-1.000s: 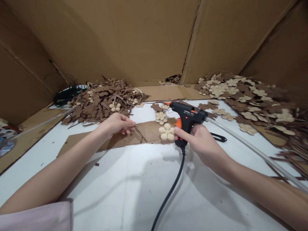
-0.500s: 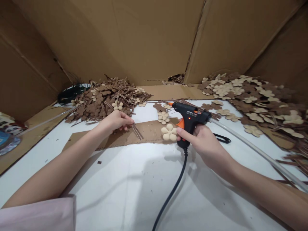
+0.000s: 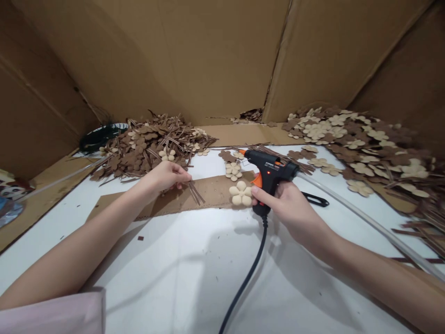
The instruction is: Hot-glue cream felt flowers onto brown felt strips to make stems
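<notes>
My left hand [image 3: 171, 177] pinches the upper end of thin brown strips [image 3: 196, 193], which spread downward over a flat cardboard piece [image 3: 215, 191]. My right hand [image 3: 283, 197] is wrapped round a black and orange glue gun [image 3: 273, 168], its orange nozzle pointing left and a small red light lit. A cream five-petal flower [image 3: 240, 193] is also held between the thumb and fingers of my right hand, beside the gun's trigger. Just beyond it lie more cream flowers [image 3: 233, 171] and a brown one [image 3: 226, 156].
Piles of flowers and strips [image 3: 149, 144] stand at the back left and of flowers [image 3: 347, 132] at the right. A black cord [image 3: 248, 278] runs to the front. Cardboard walls [image 3: 181, 60] surround the white surface [image 3: 160, 278].
The whole view has shifted slightly, so most things sit a little further left. Both hands keep their hold, with hardly any movement of their own.
</notes>
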`<state>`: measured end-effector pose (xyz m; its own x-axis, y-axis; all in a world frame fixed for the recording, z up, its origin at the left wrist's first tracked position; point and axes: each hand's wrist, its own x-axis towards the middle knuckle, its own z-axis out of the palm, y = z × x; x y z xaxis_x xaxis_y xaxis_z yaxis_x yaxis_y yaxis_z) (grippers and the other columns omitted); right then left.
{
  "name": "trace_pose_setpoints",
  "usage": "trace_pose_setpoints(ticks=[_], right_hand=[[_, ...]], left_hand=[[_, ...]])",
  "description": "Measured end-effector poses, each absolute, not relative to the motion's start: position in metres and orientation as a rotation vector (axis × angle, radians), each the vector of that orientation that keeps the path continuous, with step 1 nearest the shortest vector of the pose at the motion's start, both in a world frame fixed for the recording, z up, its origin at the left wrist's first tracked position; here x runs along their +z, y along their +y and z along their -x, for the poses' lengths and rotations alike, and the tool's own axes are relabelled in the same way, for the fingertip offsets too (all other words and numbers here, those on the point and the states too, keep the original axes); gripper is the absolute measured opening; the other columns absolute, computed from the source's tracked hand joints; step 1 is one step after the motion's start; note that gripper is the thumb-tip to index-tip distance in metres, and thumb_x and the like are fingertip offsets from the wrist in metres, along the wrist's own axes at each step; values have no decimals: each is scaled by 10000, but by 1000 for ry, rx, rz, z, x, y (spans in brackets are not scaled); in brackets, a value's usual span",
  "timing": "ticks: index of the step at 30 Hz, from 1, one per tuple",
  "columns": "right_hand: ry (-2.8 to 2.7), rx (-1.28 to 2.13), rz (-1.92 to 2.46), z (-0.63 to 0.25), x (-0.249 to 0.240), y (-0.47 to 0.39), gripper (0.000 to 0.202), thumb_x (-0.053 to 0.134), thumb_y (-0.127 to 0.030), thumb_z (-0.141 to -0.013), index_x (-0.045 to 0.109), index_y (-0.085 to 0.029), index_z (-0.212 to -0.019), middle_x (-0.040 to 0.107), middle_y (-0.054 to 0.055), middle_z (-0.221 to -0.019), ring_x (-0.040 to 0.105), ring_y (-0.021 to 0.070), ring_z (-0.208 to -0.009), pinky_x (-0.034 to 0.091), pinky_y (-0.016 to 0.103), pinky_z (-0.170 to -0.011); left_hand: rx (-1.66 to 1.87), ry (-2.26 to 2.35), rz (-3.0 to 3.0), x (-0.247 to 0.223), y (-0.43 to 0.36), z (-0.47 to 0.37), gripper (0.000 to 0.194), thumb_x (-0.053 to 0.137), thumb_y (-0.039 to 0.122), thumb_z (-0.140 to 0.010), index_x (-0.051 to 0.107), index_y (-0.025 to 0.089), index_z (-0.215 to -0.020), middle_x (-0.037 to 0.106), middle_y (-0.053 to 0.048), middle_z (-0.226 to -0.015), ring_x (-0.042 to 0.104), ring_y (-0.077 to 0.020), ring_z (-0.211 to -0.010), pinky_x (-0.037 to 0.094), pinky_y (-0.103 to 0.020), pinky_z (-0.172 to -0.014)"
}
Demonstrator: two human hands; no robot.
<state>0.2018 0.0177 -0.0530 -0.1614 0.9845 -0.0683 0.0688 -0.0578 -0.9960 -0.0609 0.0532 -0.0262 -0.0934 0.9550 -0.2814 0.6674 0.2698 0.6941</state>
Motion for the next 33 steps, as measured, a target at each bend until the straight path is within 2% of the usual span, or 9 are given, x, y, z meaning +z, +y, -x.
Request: trace_pose_setpoints(ticks=[5,9,14,23,26,33], right_hand=[[-1369,1339,1180,-201,-50,16,173,607,-318,-731,548,-156,-711,604,22,-689,574,163,-670,453,280,-610],[-1393,1291,1215,-200,-42,12,137,593,-286,-741,545,-160,-713,624,21,-717,599,172,-714,457,276,-637],[-1428,1275,1191,-199,-41,7,135,588,-290,-751,535,-166,-771,593,9,-731,580,169,-732,444,270,-651],[-1494,1347,1206,-197,-35,-3,123,548,-285,-782,530,-169,-818,577,6,-775,544,161,-742,421,261,-642],[-1497,1365,1220,-196,-32,-6,146,544,-284,-783,541,-159,-858,598,22,-820,549,171,-771,428,268,-661],[-1497,1387,1208,-195,-31,-8,130,536,-282,-785,544,-160,-830,575,4,-762,537,161,-740,431,255,-639]], left_hand=[[429,1672,-1649,9,27,42,184,676,390,-625,657,208,-605,561,1,-478,442,-112,-432,278,-208,-406],[367,1505,-1695,19,-2,13,208,676,423,-620,654,221,-574,529,-1,-478,443,-135,-452,302,-229,-418],[562,1464,-2006,6,-18,-11,151,667,376,-657,662,253,-570,631,-17,-661,553,-172,-608,407,-262,-561],[931,1338,-2643,-21,-31,-19,50,613,181,-764,626,216,-730,542,-12,-765,521,-130,-688,421,-227,-599],[960,1325,-2688,-24,-31,-20,43,619,172,-766,608,205,-739,525,-12,-771,503,-125,-686,418,-228,-600],[983,1358,-2566,-28,-29,-21,70,649,175,-749,588,210,-741,509,6,-771,518,-116,-713,422,-221,-637]])
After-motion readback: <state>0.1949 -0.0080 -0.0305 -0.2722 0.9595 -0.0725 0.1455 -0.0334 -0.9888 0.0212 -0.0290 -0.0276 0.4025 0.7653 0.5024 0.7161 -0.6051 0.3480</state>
